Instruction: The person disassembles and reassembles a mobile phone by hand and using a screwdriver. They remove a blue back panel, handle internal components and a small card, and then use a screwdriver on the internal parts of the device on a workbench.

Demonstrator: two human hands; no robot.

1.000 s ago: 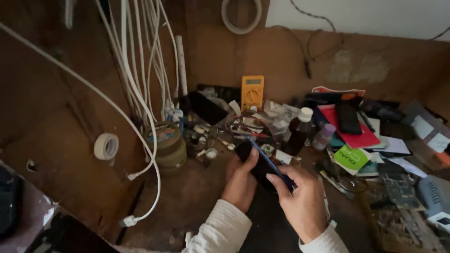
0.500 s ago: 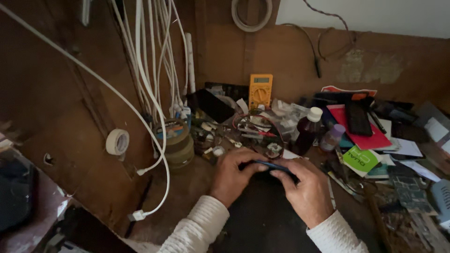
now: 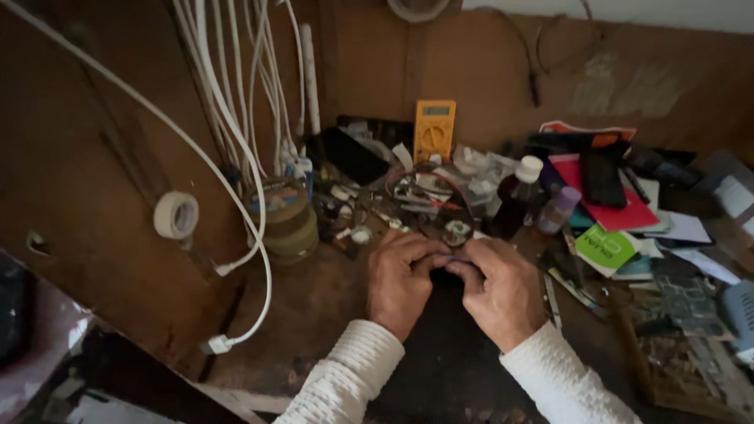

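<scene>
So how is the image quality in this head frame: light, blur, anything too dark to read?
Head view: dim, warm light; the left hand and right hand are slightly soft, and the dark object between them is barely legible. The yellow multimeter reads clearly; the lower left corner is murky.

This looks like a small repair workshop for phones & other electric stuff. The brown wooden bench [image 3: 314, 306] is messy w/ lots of tiny parts. A yellow meter [image 3: 434, 129] for checking electricity leans on the back wall. White cables [image 3: 228, 118] hang down the wall on the left, & a roll of white tape [image 3: 176, 214] hangs there too. Red & black wires [image 3: 428, 192] lie in a tangle in the middle. A green circuit board [image 3: 687, 294] sits on the right, near a dark phone [image 3: 602, 177] on a red pad. Small bottles [image 3: 518, 196] stand close by, and stacked tape rolls [image 3: 284, 220] on the left.
</scene>
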